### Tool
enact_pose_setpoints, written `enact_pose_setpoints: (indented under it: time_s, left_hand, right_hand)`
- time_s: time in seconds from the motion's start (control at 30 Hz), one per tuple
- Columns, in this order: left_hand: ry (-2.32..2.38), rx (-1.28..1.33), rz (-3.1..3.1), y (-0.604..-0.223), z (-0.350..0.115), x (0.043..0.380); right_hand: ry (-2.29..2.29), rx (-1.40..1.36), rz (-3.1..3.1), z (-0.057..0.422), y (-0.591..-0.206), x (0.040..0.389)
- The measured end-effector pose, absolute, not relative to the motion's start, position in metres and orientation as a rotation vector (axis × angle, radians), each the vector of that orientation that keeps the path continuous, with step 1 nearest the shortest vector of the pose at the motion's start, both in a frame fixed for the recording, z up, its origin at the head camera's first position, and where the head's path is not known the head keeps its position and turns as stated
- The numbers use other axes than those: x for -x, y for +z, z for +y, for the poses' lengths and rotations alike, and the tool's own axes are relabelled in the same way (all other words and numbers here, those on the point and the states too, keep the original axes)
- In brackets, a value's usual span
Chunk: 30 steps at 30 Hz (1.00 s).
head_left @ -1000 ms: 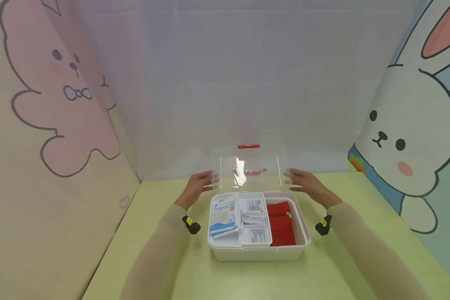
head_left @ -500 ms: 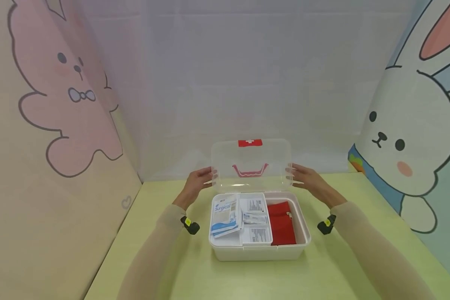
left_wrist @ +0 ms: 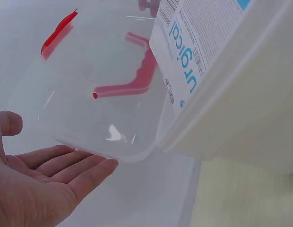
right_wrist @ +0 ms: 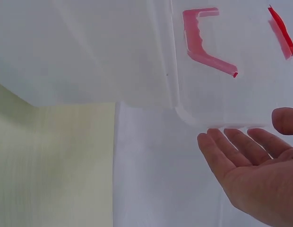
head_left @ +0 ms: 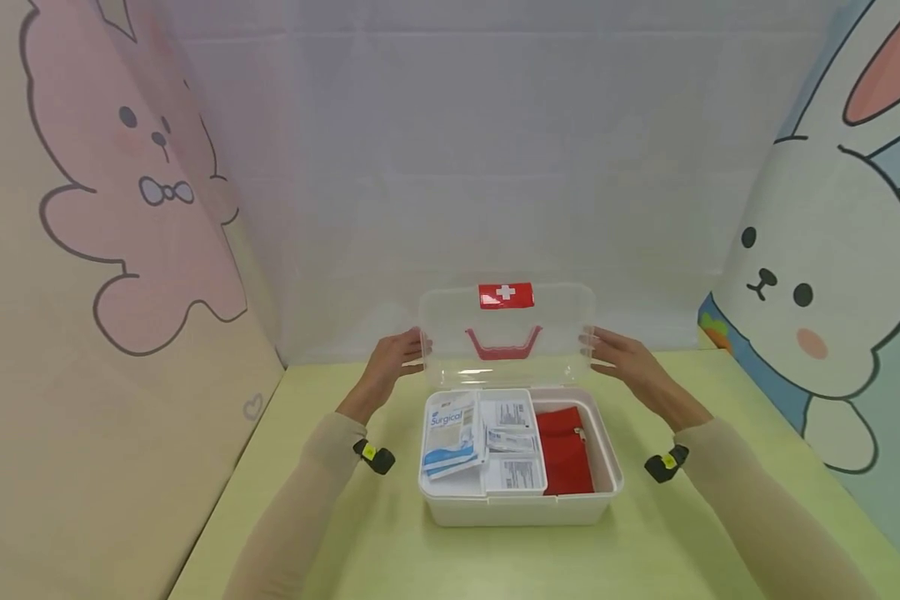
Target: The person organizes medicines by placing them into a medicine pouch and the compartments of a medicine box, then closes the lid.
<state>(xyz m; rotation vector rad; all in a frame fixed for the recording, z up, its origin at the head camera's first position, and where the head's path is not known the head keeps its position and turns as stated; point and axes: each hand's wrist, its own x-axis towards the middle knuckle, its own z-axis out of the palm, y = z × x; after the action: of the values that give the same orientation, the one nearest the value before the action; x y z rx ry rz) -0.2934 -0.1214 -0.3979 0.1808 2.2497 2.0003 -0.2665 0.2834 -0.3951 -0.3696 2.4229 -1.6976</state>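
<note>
A white first-aid box (head_left: 517, 510) stands on the table, its clear plastic lid (head_left: 450, 325) raised at the back. The lid bears a red label (head_left: 506, 296) with a white cross and a pinkish-red handle (head_left: 504, 350). At the lid's left side, my left hand (head_left: 393, 362) has straight fingers, fingertips against the side edge in the left wrist view. My right hand (head_left: 630, 367) is at the right side, fingers extended and fingertips right at the edge. Inside the box are a white tray (head_left: 461, 483) with "Surgical" packets (head_left: 450, 429), several small white packets (head_left: 512, 442) and a red pouch (head_left: 565, 454).
The pale yellow-green table (head_left: 510, 567) extends around the box. Behind it hangs a white cloth backdrop (head_left: 495, 167). Cartoon-printed panels stand at the left (head_left: 120, 400) and right (head_left: 780, 317). A small black device (head_left: 375, 457) is strapped to each wrist.
The lid has changed its tilt, so the red label's cross and the handle now show more fully. My right hand and wrist have shifted slightly outward to the right.
</note>
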Motion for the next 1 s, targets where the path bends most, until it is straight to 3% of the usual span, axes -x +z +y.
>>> enact_pose_setpoints:
  time_s: [0.57, 1.0]
  left_hand:
    - [1.977, -0.156, 2.243, -0.375, -0.115, 0.256]
    - [1.850, -0.291, 2.287, -0.376, -0.113, 0.224]
  right_hand:
    - [-1.641, 0.411, 2.532, 0.275, -0.378, 0.231]
    - [-1.600, 0.472, 2.593, 0.275, -0.380, 0.207]
